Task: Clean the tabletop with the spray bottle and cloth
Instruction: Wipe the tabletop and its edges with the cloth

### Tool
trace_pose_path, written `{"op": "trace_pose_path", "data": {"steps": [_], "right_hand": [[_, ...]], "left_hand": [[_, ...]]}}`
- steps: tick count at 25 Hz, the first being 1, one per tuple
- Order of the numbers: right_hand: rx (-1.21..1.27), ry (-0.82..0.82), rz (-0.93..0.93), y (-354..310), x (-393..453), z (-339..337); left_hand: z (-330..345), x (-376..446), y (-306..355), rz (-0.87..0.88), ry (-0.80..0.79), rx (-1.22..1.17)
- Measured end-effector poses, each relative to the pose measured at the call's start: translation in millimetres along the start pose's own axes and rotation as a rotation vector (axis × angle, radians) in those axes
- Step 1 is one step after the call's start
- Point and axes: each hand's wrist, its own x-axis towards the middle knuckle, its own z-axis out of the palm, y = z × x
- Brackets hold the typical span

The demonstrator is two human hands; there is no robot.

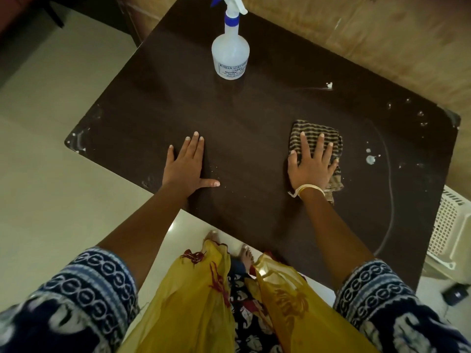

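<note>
— Right hand (312,166) pressed flat on the striped cloth (317,138), fingers straight and fanned wide, nothing curled or pinched. Cloth lying under the palm and fingers, its far edge showing just past the fingertips, a crumpled corner trailing out beside the wrist. Pale bangle (309,189) round that wrist.

— And the other?

— Left hand (187,164) resting palm down on the bare tabletop (254,110), fingers straight and close together, thumb stuck out sideways toward the cloth. Holding nothing. Well apart from the cloth.

— Bottle?

— Spray bottle (230,50) standing upright near the far edge of the dark brown top, white trigger head and blue collar, translucent body with a printed label. Untouched, well beyond both sets of fingertips, roughly between the two hands in line.

— Surface?

— White spots and smears (370,159) just right of the cloth, more dots toward the right corner, a thin pale curved streak along the right side. Scuffed whitish marks at the left corner.

— Surroundings?

— Pale tiled floor (51,149) to the left, white slatted basket (448,225) at the right edge, patterned blue-and-white sleeves, yellow scarf (193,301) hanging below, bare feet by the near table edge.
</note>
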Motion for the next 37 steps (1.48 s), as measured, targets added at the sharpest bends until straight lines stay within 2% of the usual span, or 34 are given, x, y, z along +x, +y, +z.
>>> {"op": "trace_pose_path", "data": {"steps": [2,4,9,15,20,25,28,31,34,35,37], "right_hand": [[0.027,0.016,0.064,-19.4,-7.9,6.1],[0.023,0.026,0.041,-44.4,-17.6,12.9],[0.004,0.024,-0.187,-123.1,-72.8,36.6],[-0.016,-0.049,-0.520,-204.3,-161.1,68.3],[0.025,-0.133,-0.656,-214.9,-194.1,71.6],[0.357,-0.202,-0.706,-195.2,-209.0,59.3],[0.473,-0.307,-0.553,-189.1,-207.6,32.2],[0.723,-0.395,-0.347,-177.5,-207.6,17.8],[1.018,-0.317,-0.206,-158.2,-210.4,6.8],[1.159,-0.277,-0.116,-152.0,-208.7,1.5],[1.507,-0.226,0.185,-137.3,-196.3,-7.3]], "left_hand": [[-3.3,0.7,0.9,0.021,-0.021,0.008],[-3.0,-3.8,-7.7,0.059,-0.030,0.013],[11.7,-51.1,-69.2,0.094,0.095,0.032],[31.0,-94.9,-141.4,0.054,0.022,0.091],[40.6,-109.0,-158.7,0.123,-0.035,0.048],[37.1,-116.8,-154.3,0.179,-0.054,0.013],[28.7,-121.2,-148.2,0.209,-0.066,0.071],[18.3,-122.5,-136.7,0.264,-0.050,0.083],[7.9,-121.0,-120.4,0.282,0.002,0.025],[4.1,-119.4,-113.7,0.293,0.019,0.016],[-4.9,-112.9,-97.3,0.306,0.049,-0.013]]}}
